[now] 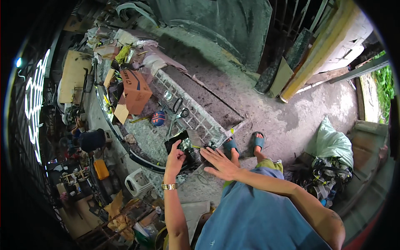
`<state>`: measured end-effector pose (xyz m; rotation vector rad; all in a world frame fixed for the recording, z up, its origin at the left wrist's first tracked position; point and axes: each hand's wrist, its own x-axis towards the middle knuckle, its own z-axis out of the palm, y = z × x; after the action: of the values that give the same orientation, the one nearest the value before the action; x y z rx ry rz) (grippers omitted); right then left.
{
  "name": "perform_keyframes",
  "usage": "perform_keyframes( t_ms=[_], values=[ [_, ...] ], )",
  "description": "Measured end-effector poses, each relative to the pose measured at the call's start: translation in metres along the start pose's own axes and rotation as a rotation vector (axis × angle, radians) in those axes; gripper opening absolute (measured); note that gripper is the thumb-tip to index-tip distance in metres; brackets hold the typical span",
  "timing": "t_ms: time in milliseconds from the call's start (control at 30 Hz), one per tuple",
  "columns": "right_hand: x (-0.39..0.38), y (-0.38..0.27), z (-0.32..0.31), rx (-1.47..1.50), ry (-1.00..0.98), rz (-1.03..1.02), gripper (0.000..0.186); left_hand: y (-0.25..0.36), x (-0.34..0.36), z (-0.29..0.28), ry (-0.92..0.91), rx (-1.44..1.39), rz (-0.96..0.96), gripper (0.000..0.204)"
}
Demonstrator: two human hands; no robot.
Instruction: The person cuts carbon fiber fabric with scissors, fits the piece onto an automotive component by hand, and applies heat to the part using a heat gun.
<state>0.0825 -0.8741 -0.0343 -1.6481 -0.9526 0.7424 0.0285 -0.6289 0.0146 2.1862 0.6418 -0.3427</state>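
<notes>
Probably light and slippery, the glossy dark piece (192,154) is best edge-held, the right hand (221,163) being spread, the left hand's (175,158) grip unclear.

We count one left hand (175,158) and one right hand (221,163), two sandals (259,141) and one wristwatch (170,186). We also find one brown cardboard box (136,92), one pair of scissors (184,112), one round navy-and-orange item (158,118), one pale sack (334,141) and one yellow container (101,169).

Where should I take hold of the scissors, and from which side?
Probably best by the black handle loops, with your right hand coming from the right: the loops sit at the upper right, while the blades point lower left.
</notes>
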Motion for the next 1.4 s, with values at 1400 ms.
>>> perform_keyframes(
  t_ms=[1400],
  values=[
    [-0.069, 0.072, -0.062, 0.141, 0.313, 0.282, 0.061, -0.003, 0.003, -0.011, -0.090, -0.060, -0.007, 0.066]
  ],
)
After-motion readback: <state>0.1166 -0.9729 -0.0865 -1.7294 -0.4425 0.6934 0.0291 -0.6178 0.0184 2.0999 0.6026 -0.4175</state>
